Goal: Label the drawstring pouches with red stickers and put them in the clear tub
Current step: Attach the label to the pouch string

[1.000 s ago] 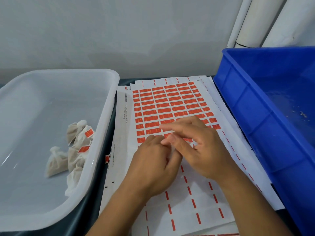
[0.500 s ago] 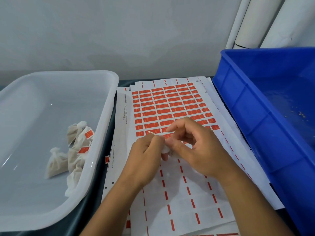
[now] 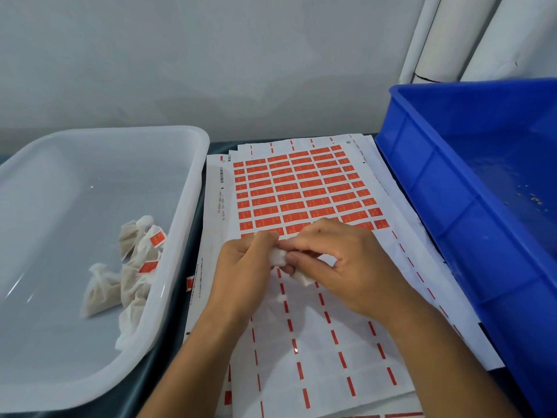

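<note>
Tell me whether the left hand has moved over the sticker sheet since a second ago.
Yes. The left hand has risen off the sticker sheet, its fingers now at the white pouch held with the right hand.

Two bare hands, left hand (image 3: 244, 267) and right hand (image 3: 337, 263), sharing one small white fabric pouch (image 3: 278, 257). One translucent clear plastic tub (image 3: 193, 188) left of the red sticker sheet (image 3: 301, 188); roughly four or five beige drawstring pouches (image 3: 132, 273) piled inside, exact count unclear, two showing red labels. One blue plastic crate (image 3: 446, 206) right of the sheet. Several sheets stacked. Three white pipes (image 3: 446, 37) behind the crate.
</note>
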{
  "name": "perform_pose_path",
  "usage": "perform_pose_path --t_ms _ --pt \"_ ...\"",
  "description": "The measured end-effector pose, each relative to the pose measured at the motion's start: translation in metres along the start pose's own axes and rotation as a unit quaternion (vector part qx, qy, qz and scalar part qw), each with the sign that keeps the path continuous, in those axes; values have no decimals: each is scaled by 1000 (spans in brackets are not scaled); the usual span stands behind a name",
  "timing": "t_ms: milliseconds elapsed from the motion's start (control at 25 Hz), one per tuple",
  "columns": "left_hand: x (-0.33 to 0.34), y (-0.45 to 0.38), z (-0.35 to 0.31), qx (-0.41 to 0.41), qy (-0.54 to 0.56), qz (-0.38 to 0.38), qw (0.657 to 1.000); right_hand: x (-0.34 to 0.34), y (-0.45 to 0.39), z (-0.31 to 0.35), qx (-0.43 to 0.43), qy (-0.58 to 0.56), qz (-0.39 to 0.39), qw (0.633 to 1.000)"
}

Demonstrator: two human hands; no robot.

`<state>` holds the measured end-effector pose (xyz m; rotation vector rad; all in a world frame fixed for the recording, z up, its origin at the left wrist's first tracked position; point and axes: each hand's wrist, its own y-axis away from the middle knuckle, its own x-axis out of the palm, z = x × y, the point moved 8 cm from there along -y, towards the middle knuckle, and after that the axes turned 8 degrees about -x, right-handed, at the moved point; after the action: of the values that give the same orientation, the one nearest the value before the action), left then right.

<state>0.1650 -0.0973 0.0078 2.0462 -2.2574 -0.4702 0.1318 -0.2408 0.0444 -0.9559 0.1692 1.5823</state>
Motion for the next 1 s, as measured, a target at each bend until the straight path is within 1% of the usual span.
perform_pose_path --t_ms 160,320,480,600,680,720,880,1000 --pt "-2 0 2 -23 24 -17 999 8 2 -4 25 -11 26 999" --pt "4 2 -2 -1 -12 -8 1000 5 2 -10 41 20 1 999" --pt "10 3 -5 34 -34 38 998 -3 2 -13 58 -22 -59 996" --pt "17 2 -3 22 -15 101 995 -11 2 -13 66 -60 -122 988" --pt "23 5 -7 31 -3 132 991 -14 1 -12 71 -88 -142 983" --pt "24 6 -9 42 -5 134 990 -14 1 -12 73 -103 -147 981" --pt "20 5 -16 104 -40 63 992 -11 2 -17 99 -159 -152 970" --pt "17 5 -14 111 -26 22 993 -6 2 -22 121 -183 -147 964"
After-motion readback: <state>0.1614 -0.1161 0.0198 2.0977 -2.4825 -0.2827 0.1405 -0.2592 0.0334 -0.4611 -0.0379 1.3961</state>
